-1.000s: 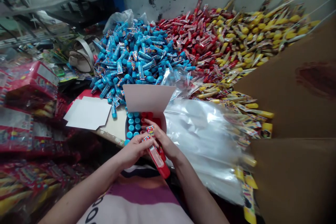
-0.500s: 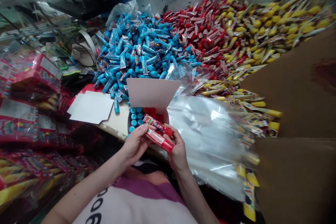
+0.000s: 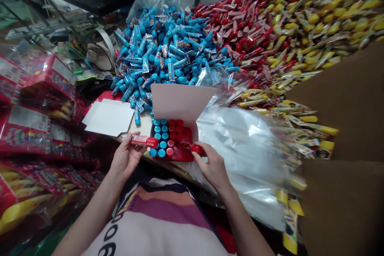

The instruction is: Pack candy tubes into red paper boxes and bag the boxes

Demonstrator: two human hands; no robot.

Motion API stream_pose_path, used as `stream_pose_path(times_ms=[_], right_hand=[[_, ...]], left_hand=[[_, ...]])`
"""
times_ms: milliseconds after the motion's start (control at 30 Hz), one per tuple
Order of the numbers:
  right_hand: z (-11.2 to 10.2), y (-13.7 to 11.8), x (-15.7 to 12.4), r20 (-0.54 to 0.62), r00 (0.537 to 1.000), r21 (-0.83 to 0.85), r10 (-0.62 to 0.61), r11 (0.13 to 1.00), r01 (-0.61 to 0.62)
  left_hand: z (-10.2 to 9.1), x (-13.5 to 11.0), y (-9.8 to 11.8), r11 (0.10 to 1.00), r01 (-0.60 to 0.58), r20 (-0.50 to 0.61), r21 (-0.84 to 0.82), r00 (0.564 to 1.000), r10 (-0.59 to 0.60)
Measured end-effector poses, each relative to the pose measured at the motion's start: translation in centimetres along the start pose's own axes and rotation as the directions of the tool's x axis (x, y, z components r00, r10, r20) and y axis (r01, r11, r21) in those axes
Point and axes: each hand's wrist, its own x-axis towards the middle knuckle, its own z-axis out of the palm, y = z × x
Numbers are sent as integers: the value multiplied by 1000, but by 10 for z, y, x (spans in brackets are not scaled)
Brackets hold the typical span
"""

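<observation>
An open red box with a raised white lid flap stands in front of me, with several blue-capped and red-capped tubes upright inside. My left hand is closed round a red tube, held level just left of the box. My right hand pinches another red tube at the box's right front corner. Behind the box lie big heaps of blue tubes, red tubes and yellow tubes.
Clear plastic bags lie to the right of the box. A brown cardboard wall rises at far right. A flat white card lies to the left. Wrapped red packs are stacked at left. Part of my striped shirt shows below.
My hands, together over the box with two red tubes, have parted: the left carried one tube out to the left, the right brought the other down to the box's right edge.
</observation>
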Motion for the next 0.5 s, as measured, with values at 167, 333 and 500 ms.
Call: stream_pose_path(times_ms=[167,333,500], right_hand=[[10,-7,13,104,981,-10,-164,986,166],[21,-14,21,210,954,-112,-213,964,239],[23,-23,33,365,909,-165,-202,947,277]], left_hand=[[2,-8,-4,1000,24,37,-14,999,-23],[2,-7,-10,1000,18,82,18,996,-19],[2,-9,-16,990,-44,186,131,982,19]])
